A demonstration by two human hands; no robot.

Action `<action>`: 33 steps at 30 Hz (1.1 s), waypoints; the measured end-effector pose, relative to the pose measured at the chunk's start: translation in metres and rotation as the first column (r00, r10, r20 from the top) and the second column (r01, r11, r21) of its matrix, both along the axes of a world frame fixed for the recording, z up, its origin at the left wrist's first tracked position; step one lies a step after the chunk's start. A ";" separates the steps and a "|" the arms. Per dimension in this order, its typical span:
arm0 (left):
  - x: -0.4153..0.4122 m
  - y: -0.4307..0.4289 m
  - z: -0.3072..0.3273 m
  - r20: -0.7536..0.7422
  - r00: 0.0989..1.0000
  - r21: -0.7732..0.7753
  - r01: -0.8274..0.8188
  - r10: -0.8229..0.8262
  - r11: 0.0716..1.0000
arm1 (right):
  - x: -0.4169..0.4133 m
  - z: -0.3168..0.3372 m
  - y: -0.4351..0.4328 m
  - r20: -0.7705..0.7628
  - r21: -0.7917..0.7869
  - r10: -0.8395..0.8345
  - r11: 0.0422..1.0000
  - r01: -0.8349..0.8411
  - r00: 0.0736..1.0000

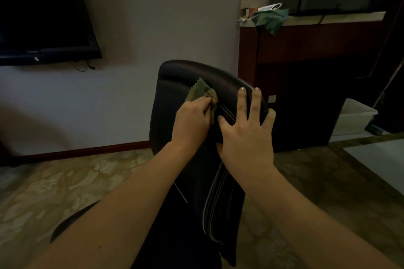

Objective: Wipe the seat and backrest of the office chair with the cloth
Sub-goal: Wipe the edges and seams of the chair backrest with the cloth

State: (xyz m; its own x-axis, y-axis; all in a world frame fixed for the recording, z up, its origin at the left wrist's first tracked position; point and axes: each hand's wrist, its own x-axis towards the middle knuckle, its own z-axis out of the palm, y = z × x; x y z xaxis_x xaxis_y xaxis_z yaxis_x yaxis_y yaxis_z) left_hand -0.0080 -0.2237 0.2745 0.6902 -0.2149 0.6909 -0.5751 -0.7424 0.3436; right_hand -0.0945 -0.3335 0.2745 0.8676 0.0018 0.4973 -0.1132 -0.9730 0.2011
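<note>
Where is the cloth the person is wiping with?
Head view, near centre: the green cloth is bunched in the left hand against the chair's upper backrest, just left of the right hand spread flat there.

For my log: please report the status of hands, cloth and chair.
Left hand grips cloth on backrest. Right hand flat on backrest, fingers spread. No obstacle seen.

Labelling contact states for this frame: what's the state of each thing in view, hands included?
Left hand, grips the small green zigzag-edged cloth.
That cloth, bunched, pressed on the black padded office-chair backrest.
Right hand, flat on the backrest, fingers spread.
Backrest, under both hands, being wiped near its top.
Second green cloth, crumpled, hanging over the pale ledge.
Black wall television, screen dark.
</note>
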 end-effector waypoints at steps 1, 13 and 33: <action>-0.003 0.000 -0.001 0.007 1.000 0.010 0.010 -0.010 1.000 | -0.001 -0.001 0.000 0.006 0.000 0.003 1.000 -0.003 1.000; -0.002 0.005 0.005 0.069 0.996 0.116 0.043 -0.051 0.992 | -0.007 0.003 -0.009 -0.033 -0.075 0.041 0.996 -0.043 0.999; -0.005 0.004 -0.002 0.023 0.999 0.032 0.047 -0.048 0.998 | -0.014 0.006 -0.027 -0.096 -0.055 0.163 0.984 -0.169 0.982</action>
State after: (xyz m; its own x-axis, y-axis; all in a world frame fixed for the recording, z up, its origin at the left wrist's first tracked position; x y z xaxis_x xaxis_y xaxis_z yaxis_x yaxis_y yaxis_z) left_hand -0.0128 -0.2201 0.2728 0.6624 -0.2688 0.6992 -0.6176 -0.7242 0.3067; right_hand -0.1087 -0.3601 0.2810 0.8940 0.1785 0.4109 0.0707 -0.9619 0.2641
